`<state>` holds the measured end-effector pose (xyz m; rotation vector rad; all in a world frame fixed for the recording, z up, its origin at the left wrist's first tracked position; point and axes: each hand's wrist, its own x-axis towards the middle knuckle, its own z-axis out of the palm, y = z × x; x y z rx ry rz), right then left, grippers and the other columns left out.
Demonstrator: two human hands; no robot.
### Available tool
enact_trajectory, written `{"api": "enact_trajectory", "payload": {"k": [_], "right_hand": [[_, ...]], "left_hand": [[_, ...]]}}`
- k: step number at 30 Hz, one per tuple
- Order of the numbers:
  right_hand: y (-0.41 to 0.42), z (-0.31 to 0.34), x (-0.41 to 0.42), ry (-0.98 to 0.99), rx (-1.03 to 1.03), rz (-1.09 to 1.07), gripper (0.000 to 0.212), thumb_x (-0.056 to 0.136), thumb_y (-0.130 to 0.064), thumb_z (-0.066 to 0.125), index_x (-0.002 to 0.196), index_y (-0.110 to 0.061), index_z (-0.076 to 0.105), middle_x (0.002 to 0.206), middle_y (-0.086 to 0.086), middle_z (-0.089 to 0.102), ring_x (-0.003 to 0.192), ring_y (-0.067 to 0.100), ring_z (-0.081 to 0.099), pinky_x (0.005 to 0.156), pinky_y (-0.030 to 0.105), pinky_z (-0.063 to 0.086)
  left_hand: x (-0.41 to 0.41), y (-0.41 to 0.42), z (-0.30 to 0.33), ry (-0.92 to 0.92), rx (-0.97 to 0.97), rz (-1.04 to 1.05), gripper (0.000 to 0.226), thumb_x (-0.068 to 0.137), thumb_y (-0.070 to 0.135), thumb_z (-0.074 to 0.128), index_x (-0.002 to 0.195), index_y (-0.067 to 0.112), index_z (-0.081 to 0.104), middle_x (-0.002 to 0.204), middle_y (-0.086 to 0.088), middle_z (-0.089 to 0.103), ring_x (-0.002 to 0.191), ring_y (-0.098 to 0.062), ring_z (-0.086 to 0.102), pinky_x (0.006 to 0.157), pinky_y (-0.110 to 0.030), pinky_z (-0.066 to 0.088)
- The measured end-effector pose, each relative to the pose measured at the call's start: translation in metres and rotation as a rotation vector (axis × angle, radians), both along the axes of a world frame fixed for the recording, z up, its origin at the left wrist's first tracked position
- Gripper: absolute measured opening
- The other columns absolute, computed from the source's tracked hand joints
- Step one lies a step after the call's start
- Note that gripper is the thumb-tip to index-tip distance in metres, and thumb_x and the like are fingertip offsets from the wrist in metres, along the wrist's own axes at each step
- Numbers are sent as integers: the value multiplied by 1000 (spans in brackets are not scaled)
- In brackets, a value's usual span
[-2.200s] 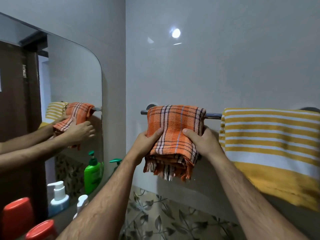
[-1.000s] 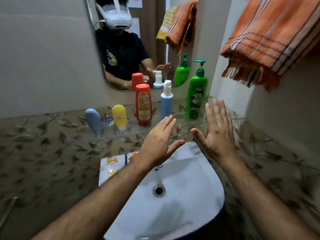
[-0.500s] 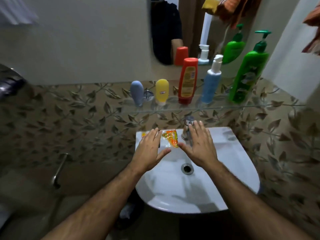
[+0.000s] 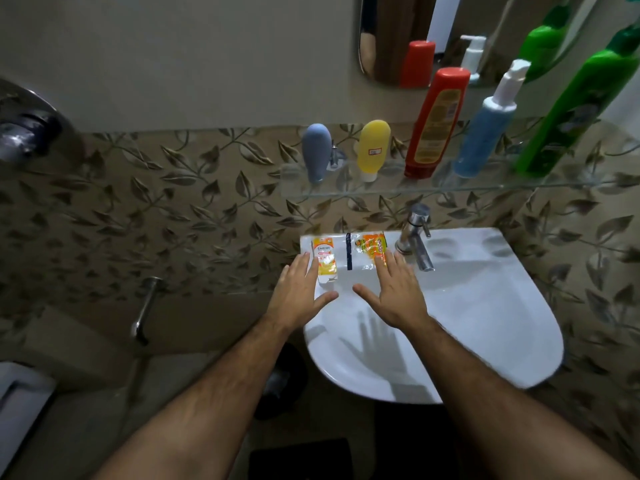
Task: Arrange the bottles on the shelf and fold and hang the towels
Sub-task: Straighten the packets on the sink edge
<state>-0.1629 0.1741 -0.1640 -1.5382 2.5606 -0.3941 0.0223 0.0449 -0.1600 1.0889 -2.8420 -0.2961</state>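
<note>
Over the white sink [image 4: 485, 306], both hands held flat, palms down, fingers straight and spread, gripping nothing. Left hand [image 4: 298, 296] at roughly 9 o'clock of the right hand [image 4: 394, 292], the two apart with thumbs pointing toward each other across a gap. Left fingertips reach the near edge of a yellow-and-white sachet [image 4: 325, 259] lying on the sink's back ledge; right fingertips overlap an orange sachet [image 4: 370, 251] beside it. Whether fingers actually touch the sachets cannot be told. Chrome tap [image 4: 415, 237] stands at 2 o'clock of the right hand. Glass shelf [image 4: 519, 185] fixed to the leaf-patterned tile at 12 o'clock above the sink, carrying five bottles in a row, left to right: blue-grey tube [image 4: 317, 152] and yellow tube [image 4: 373, 148], both cap down; red bottle [image 4: 436, 123]; blue pump bottle [image 4: 490, 126]; green pump bottle [image 4: 581, 105] at the far right. Mirror [image 4: 415, 29] at 1 o'clock above the shelf reflects the bottle tops. Towels not in view. Hand shadows fall into the basin.
</note>
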Motion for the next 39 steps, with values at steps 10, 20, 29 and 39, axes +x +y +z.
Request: {"api": "enact_trajectory", "payload": {"k": [10,20,29,39], "right_hand": [[-59,-20,-55,-118,61,-60,80,91,-62,49,148,-9,31,147,15,43,134,34,40,109,43,36],[-109,-32,-90,-166,215,-228,74,85,-52,64,140,-12,35,129,15,50,117,34,52,86,40,50],[-123,-41,-93,-164,267,-259,71,83,-29,74,140,-11,36,128,9,52,115,29,55,77,34,50],[-125,-37,-81,-346,118,-371,31,87,0,52,116,-7,58,115,17,64,105,37,62,76,32,48]], "left_hand": [[-58,-36,-19,10,68,168,88,90,65,45,151,6,24,158,-15,25,142,-29,29,113,-39,28],[-118,-52,-37,93,249,669,47,92,40,58,119,2,55,119,-21,57,110,-35,55,88,-38,44],[-129,-59,-49,-1,248,782,39,89,35,66,112,5,57,113,-18,62,105,-32,59,80,-38,47],[-101,-78,-62,468,701,873,17,80,18,75,74,7,63,85,-8,71,78,-27,68,68,-31,56]]}}
